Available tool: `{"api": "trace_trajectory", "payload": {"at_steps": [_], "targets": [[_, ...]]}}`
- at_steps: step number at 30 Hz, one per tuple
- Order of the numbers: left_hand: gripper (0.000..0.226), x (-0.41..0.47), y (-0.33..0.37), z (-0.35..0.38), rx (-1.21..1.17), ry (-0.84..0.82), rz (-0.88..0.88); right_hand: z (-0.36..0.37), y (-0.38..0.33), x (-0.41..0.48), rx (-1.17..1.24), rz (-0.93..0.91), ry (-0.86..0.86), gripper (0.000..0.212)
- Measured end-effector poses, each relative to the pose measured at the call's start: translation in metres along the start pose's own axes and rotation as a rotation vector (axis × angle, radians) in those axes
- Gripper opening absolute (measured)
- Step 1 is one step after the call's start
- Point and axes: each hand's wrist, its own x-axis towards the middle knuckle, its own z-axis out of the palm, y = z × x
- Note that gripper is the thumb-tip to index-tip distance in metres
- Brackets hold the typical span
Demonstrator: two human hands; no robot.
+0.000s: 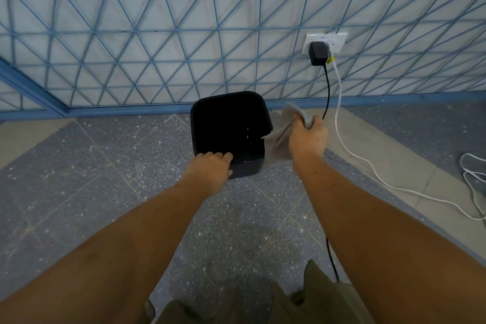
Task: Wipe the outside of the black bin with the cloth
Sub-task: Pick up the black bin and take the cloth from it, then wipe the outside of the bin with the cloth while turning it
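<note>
A black square bin point(251, 167) stands upright on the speckled floor, close to the wall, its dark open top facing me. My left hand point(210, 172) grips the bin's near rim, fingers curled over the edge. My right hand point(309, 141) is closed around a grey cloth point(278, 143) just right of the bin. The cloth hangs against or very near the bin's right side; part of it bunches above my fingers.
A wall with a blue lattice pattern point(184, 47) rises right behind the bin. A socket with a black adapter point(318, 53) sits at the right; a black cable point(327, 97) and a white cable point(368, 163) trail down across the floor to the right.
</note>
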Motion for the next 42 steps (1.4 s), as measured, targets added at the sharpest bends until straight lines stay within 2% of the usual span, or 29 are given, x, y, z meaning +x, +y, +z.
{"api": "trace_trajectory", "payload": {"at_steps": [5, 8, 10, 16, 18, 21, 23, 25, 27, 31, 33, 35, 37, 39, 42], "targets": [[0.031, 0.004, 0.003, -0.001, 0.074, -0.045, 0.032, -0.001, 0.013, 0.004, 0.005, 0.044, -0.067, 0.021], [0.032, 0.0, 0.006, -0.001, 0.136, -0.045, 0.075, 0.002, 0.018, 0.001, 0.11, 0.144, -0.098, 0.016], [0.032, -0.003, 0.008, 0.001, 0.151, -0.009, 0.105, 0.002, 0.02, -0.001, 0.169, 0.21, -0.079, 0.02], [0.032, -0.005, 0.009, 0.001, -0.007, 0.092, 0.036, -0.001, 0.023, 0.006, 0.161, 0.222, -0.044, 0.01], [0.03, -0.003, 0.012, -0.004, -0.113, 0.112, -0.035, -0.002, 0.02, 0.007, 0.171, 0.248, -0.065, 0.01], [0.026, -0.001, 0.014, -0.013, -0.32, 0.174, -0.187, -0.006, 0.015, 0.003, 0.163, 0.291, -0.089, 0.02], [0.025, -0.002, 0.012, -0.018, -0.457, 0.25, -0.266, -0.006, 0.011, 0.0, 0.138, 0.28, -0.08, 0.018], [0.024, -0.005, 0.008, -0.023, -0.648, 0.304, -0.35, -0.007, 0.003, -0.006, 0.128, 0.269, -0.064, 0.014], [0.026, -0.01, 0.003, -0.029, -0.893, 0.33, -0.429, -0.009, -0.011, -0.017, 0.145, 0.274, -0.058, 0.023], [0.026, -0.026, 0.006, -0.042, -1.272, 0.412, -0.526, -0.007, -0.043, -0.03, 0.192, 0.314, -0.163, 0.029], [0.026, -0.034, 0.015, -0.051, -1.397, 0.49, -0.579, -0.005, -0.055, -0.037, 0.022, 0.183, -0.206, 0.021], [0.029, -0.043, 0.025, -0.063, -1.509, 0.574, -0.644, -0.007, -0.064, -0.051, -0.135, -0.087, -0.272, 0.011], [0.031, -0.048, 0.034, -0.077, -1.585, 0.656, -0.684, -0.007, -0.068, -0.063, -0.267, -0.271, -0.353, 0.014], [0.028, -0.054, 0.04, -0.092, -1.642, 0.669, -0.67, -0.008, -0.076, -0.076, -0.306, -0.37, -0.396, 0.022], [0.019, -0.066, 0.041, -0.11, -1.702, 0.575, -0.647, -0.018, -0.091, -0.092, -0.269, -0.402, -0.389, 0.036]]}}
